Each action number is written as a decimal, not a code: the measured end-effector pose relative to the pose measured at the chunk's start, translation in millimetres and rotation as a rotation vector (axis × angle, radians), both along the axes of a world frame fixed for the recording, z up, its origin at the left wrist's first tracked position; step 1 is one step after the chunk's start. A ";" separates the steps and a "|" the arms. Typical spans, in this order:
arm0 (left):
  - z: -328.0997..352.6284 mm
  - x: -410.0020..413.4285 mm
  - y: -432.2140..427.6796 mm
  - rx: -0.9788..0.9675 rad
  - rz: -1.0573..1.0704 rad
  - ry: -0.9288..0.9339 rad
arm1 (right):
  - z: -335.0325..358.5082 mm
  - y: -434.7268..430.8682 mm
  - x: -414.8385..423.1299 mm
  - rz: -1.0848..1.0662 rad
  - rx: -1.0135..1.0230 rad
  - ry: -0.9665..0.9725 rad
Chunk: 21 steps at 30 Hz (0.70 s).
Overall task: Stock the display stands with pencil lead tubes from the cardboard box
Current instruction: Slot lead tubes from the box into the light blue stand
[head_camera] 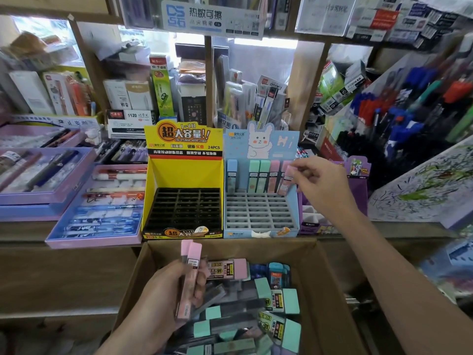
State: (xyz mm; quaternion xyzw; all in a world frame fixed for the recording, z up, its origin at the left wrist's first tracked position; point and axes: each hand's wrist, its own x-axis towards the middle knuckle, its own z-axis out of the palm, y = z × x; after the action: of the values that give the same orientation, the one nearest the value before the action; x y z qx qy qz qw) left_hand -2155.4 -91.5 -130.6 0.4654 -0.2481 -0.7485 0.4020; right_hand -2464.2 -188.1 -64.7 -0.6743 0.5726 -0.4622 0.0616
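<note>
Our right hand (316, 184) pinches one pink tube (286, 181) near its cap and holds it tilted over the right end of the back row in the blue stand (258, 233). Our left hand (163, 298) grips two pink tubes (190, 275) upright above the box (230, 248). The box stands below the edge of the worktop (23, 230) and holds many more tubes, green, pink and dark, lying loose.

For this step we think it is best to bring the tube upright first. Then we lower its foot into the free slot at the row's end and let go only when it sits as deep as the standing tubes (258, 175). The slots look narrow, so a tilted tube may catch on the grid.

In the yellow stand (184, 172), just left of the blue one, all slots are empty. A purple stand (358, 180) is just beside the blue stand, near our right wrist. A pen tray (102, 208) lies left of the yellow stand. Nothing covers the slot, but the standing tubes are close and a careless push could tip them.
</note>
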 end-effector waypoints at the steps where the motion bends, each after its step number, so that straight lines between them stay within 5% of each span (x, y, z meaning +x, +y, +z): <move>1: -0.4 -0.1 -0.2 0.000 0.003 -0.004 | 1.3 -0.2 -0.7 0.001 -0.002 0.027; 12: -1.0 0.7 -0.7 0.019 -0.041 0.002 | 16.4 -3.0 0.8 0.003 -0.045 0.364; 21: -5.7 1.3 -1.3 0.000 0.000 -0.046 | 19.3 -16.7 5.4 -0.082 -0.013 0.419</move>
State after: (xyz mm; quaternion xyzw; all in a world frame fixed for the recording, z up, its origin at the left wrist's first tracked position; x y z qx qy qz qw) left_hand -2154.1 -92.7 -136.2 0.4824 -0.2571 -0.7376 0.3964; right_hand -2458.8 -204.8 -45.3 -0.7321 0.5970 -0.3177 -0.0820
